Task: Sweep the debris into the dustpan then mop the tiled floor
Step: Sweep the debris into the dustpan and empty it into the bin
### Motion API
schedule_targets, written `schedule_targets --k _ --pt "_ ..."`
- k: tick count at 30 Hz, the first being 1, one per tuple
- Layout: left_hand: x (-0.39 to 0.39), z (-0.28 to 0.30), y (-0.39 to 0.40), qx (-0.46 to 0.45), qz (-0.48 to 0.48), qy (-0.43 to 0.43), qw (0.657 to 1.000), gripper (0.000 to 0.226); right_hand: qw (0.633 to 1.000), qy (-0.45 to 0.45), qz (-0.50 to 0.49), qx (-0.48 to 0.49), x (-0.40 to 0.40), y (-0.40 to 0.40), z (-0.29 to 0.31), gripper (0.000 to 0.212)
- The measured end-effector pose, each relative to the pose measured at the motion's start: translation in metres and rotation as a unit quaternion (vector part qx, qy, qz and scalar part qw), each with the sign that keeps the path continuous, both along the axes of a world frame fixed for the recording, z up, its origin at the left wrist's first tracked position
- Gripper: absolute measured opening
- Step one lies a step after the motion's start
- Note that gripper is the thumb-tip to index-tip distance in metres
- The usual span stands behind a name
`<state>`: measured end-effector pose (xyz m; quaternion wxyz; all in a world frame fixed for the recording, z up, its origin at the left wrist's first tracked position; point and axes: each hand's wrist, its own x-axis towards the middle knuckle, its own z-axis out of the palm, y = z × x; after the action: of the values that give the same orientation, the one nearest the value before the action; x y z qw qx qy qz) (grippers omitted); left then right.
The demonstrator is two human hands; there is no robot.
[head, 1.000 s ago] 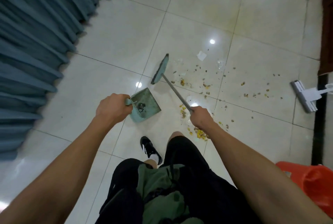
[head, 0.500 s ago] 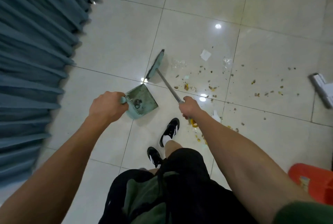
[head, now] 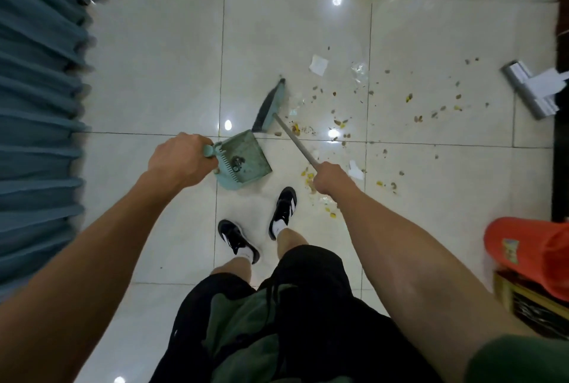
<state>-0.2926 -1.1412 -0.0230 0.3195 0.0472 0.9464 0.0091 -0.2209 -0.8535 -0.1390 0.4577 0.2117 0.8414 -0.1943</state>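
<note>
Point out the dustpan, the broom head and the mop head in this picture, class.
dustpan (head: pixel 246 156), head view, on its flat green tray.
broom head (head: pixel 271 107), head view, on its green back.
mop head (head: pixel 523 90), head view, on its grey bar.

blue curtain (head: pixel 40 124) left | orange stool (head: pixel 535 256) right | black shoes (head: pixel 283 211)

The person wears loose black knee-length shorts (head: pixel 311 305). A dark olive-green garment (head: pixel 243 333), creased in soft folds, hangs in front of the waist. A short dark green sleeve edge (head: pixel 517 361) covers the right upper arm. Both forearms are bare, as are the left hand (head: pixel 180 159) and the right hand (head: pixel 331 177). Each foot carries a black low-top sneaker with white side stripes (head: pixel 283 208) and a white ankle sock (head: pixel 278 230). No watch or jewellery shows.
</note>
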Motion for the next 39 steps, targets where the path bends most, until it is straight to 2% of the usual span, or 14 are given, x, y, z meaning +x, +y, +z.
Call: schedule_targets --k 5,12,21,30,35,39 --pt "-0.008 -0.004 0.018 0.002 -0.062 0.0 0.998 0.017 0.999 -0.012 -0.028 0.023 0.059 0.024 0.003 0.049" --pt "-0.008 0.0 0.046 0.027 -0.15 -0.007 0.988 0.024 0.991 -0.011 -0.103 0.088 0.12 0.015 0.019 0.038" --pt "-0.011 0.008 0.026 0.055 -0.207 0.022 0.977 0.02 0.979 0.031 -0.166 0.117 0.137 -0.03 0.047 0.033" --pt "-0.04 0.021 -0.016 0.061 -0.182 0.067 0.979 0.015 0.974 0.084 -0.194 0.084 0.088 -0.056 0.048 0.038" --pt "-0.087 0.017 -0.019 0.043 -0.165 0.073 0.983 0.016 0.965 0.115 -0.232 0.045 0.019 -0.047 0.031 0.033" --pt "-0.144 0.005 -0.008 0.012 -0.148 0.069 0.987 0.016 0.947 0.133 -0.291 -0.016 -0.059 -0.034 0.01 0.037"
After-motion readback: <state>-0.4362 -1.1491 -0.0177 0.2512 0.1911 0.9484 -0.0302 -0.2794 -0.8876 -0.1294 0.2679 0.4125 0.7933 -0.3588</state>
